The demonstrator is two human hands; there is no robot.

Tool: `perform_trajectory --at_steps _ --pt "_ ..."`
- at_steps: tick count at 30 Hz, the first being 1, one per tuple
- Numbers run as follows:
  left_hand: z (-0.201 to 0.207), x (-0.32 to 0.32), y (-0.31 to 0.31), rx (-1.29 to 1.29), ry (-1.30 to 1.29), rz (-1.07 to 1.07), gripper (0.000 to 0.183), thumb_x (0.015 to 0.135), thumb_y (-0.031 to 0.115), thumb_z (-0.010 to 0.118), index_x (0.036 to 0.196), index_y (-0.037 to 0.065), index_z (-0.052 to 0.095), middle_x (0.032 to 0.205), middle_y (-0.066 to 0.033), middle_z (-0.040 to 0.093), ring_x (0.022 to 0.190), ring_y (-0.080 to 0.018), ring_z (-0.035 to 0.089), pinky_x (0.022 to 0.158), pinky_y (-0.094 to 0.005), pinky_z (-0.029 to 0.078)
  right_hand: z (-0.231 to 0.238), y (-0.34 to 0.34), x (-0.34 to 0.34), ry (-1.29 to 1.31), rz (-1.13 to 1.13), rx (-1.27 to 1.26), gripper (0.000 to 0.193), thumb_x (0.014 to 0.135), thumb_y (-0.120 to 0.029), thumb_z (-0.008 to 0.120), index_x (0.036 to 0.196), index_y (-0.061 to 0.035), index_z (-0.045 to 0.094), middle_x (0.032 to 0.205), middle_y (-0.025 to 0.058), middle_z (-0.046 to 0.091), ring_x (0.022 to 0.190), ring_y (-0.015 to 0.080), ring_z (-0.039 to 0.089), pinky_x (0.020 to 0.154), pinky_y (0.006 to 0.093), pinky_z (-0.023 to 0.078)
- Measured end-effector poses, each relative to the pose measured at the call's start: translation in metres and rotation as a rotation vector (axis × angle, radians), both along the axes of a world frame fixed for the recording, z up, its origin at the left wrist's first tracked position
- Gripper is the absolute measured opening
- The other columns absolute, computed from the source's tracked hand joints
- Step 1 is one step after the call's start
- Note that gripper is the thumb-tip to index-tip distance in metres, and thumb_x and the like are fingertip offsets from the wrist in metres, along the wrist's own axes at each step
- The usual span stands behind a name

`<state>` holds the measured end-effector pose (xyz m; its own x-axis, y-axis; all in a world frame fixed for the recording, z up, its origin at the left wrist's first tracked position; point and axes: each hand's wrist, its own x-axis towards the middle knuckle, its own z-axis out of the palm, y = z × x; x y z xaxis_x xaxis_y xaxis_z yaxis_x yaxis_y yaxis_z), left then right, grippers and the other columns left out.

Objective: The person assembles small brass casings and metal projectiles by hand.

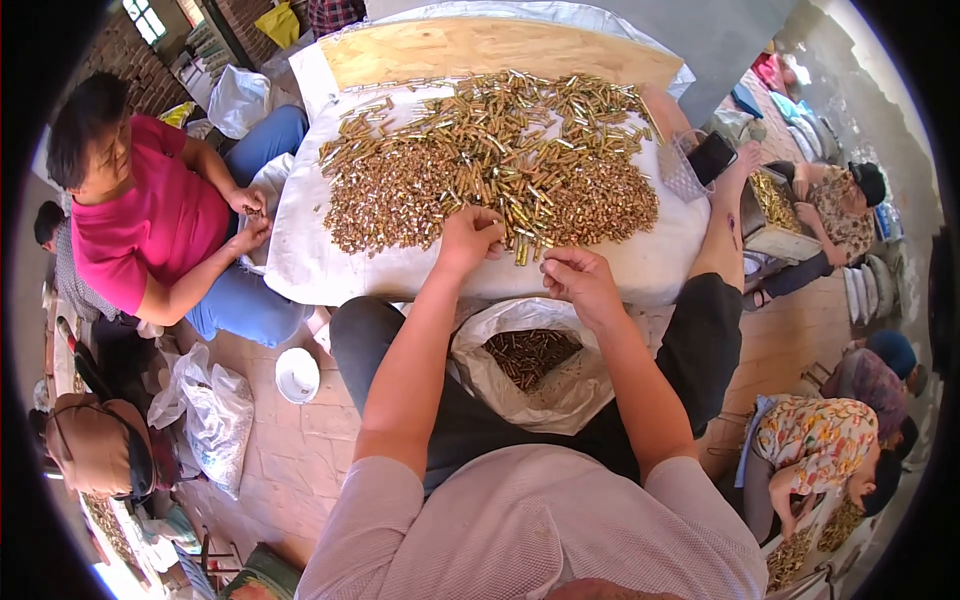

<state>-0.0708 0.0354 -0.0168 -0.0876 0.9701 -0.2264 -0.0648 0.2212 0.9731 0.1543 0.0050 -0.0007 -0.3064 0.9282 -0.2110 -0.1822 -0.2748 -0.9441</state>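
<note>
My left hand (472,240) is closed at the near edge of the pile, its fingertips pinched together. A short gap to its right, my right hand (578,280) is also pinched, over the table's near edge. What either hand holds is too small to make out. In front of them lie long slim brass-coloured metal tubes (500,150), heaped at the back. Small short brass-coloured pieces (385,205) spread in two heaps at the near left and right. Below my hands, between my legs, a white woven sack (488,400) gapes, with dark brownish slim pieces (530,358) inside.
A pale cloth (300,250) covers the table, and a wooden board (500,48) borders its far side. At right stand a clear plastic basket (676,165) and a dark phone (711,158). A person in pink (160,200) sits at left. A white bucket (297,376) stands on the floor.
</note>
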Motion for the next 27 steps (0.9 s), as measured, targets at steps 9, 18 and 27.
perform_trajectory --at_steps 9,18,27 --pt "0.014 0.027 -0.015 -0.039 -0.426 -0.096 0.021 0.089 0.010 0.071 0.106 -0.001 0.066 0.088 -0.0063 0.068 0.074 -0.0174 0.068 0.066 -0.0296 0.059 -0.010 0.007 0.003 0.122 -0.040 0.027 0.014 0.089 -0.007 0.070 0.102 -0.0016 0.068 0.085 0.0049 0.068 0.075 0.0135 0.064 0.063 0.0268 0.050" --pt "0.020 0.035 -0.020 -0.003 -0.372 -0.176 0.018 0.090 0.009 0.070 0.101 -0.005 0.067 0.088 -0.0117 0.069 0.073 -0.0205 0.070 0.066 -0.0296 0.061 -0.009 0.006 0.005 0.138 -0.078 0.072 0.015 0.089 -0.007 0.070 0.102 -0.0012 0.068 0.086 0.0057 0.069 0.073 0.0145 0.064 0.061 0.0277 0.051" --pt "0.024 0.037 -0.023 0.048 -0.342 -0.203 0.013 0.090 0.006 0.069 0.098 -0.004 0.067 0.085 -0.0111 0.069 0.073 -0.0192 0.070 0.065 -0.0293 0.060 -0.003 0.004 0.010 0.160 -0.088 -0.021 0.014 0.088 -0.007 0.071 0.100 -0.0015 0.068 0.085 0.0050 0.068 0.070 0.0141 0.064 0.058 0.0271 0.052"
